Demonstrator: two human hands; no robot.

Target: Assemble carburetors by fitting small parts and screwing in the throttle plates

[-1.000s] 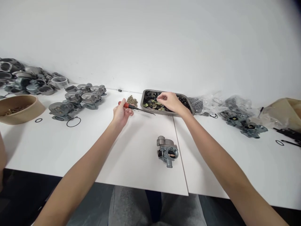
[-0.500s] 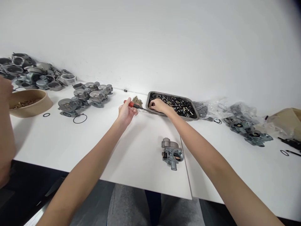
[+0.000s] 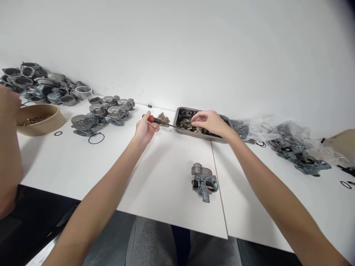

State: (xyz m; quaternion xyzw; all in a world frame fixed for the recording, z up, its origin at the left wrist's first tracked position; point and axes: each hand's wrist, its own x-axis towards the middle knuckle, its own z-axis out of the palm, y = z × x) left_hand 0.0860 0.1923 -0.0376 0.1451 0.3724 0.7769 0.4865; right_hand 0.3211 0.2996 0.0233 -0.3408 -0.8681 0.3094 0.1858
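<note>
My left hand (image 3: 145,130) is closed around the red-and-black handle of a screwdriver (image 3: 152,118), whose shaft points right toward a grey metal tray (image 3: 203,136). Over that tray hovers my right hand (image 3: 208,121), thumb and fingers pinched together. What they hold, if anything, is too small to make out. Many small black and brass-coloured parts (image 3: 184,122) fill the tray. Left of it lies a heap of tiny brass pieces (image 3: 164,118), just beyond my left hand. A single carburetor (image 3: 204,181) rests on the white table in front of me.
Several carburetors (image 3: 112,111) stand left, before a pile of metal bodies (image 3: 41,83). A tan bowl (image 3: 52,120) holds brass parts beside another person's arm (image 3: 9,155). Black rings (image 3: 96,138) lie nearby. Plastic bags (image 3: 260,127) and more carburetors (image 3: 302,159) are at right.
My right hand has lifted from the tray's left end and shifted right above the parts. My left hand still grips the screwdriver, slightly farther left. The view has shifted a little.
</note>
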